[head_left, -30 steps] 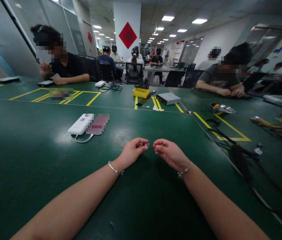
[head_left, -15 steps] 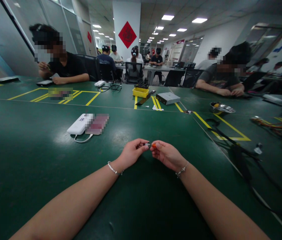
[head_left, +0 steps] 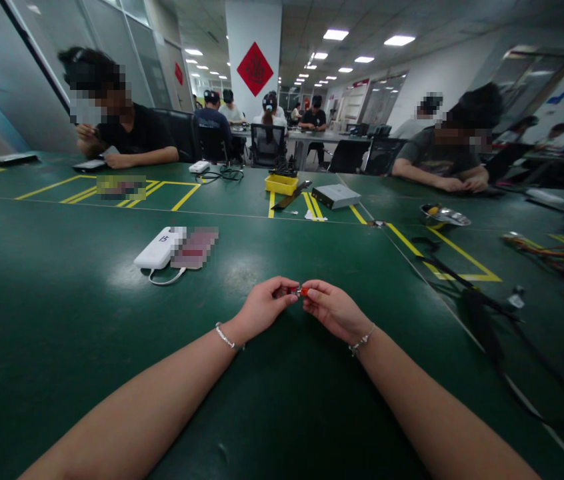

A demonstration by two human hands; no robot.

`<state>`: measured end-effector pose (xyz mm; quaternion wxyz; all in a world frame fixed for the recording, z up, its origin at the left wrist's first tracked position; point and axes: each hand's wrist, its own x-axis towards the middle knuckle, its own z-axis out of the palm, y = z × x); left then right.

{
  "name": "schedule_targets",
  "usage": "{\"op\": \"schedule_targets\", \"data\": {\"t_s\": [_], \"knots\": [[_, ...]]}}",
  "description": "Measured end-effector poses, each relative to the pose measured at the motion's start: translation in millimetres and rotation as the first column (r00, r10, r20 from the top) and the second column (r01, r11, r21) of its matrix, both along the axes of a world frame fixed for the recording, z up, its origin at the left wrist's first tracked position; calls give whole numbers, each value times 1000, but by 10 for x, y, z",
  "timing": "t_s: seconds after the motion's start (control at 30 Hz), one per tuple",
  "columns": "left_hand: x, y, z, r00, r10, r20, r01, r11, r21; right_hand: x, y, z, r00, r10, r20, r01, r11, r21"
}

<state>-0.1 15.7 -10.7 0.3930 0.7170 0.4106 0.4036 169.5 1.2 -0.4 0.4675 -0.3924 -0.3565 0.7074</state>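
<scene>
Both my hands meet just above the green table (head_left: 62,313) at centre. My left hand (head_left: 262,308) pinches a tiny dark metal part (head_left: 294,291) between thumb and fingertips. My right hand (head_left: 335,308) pinches a small orange piece (head_left: 305,291), and the two pieces touch end to end between my fingertips. Each wrist wears a thin silver bracelet. How the two small parts fit together is too small to tell.
A white power bank (head_left: 158,249) with a looped cable lies to the left front. Further back sit a yellow bin (head_left: 281,184), a grey box (head_left: 336,196) and a metal dish (head_left: 445,216). Black cables (head_left: 477,300) trail at right. Other people work at the far table edges.
My right hand has moved left toward my left hand. The gap between the orange piece and the metal part has closed, and they now touch.
</scene>
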Motion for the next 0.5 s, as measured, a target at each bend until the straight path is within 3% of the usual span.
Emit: {"op": "schedule_targets", "data": {"t_s": [0.5], "knots": [[-8,-3,-12,1000,8,28,-8,1000,-6,-16,0,4,998,-57,-6,57,998,-20]]}}
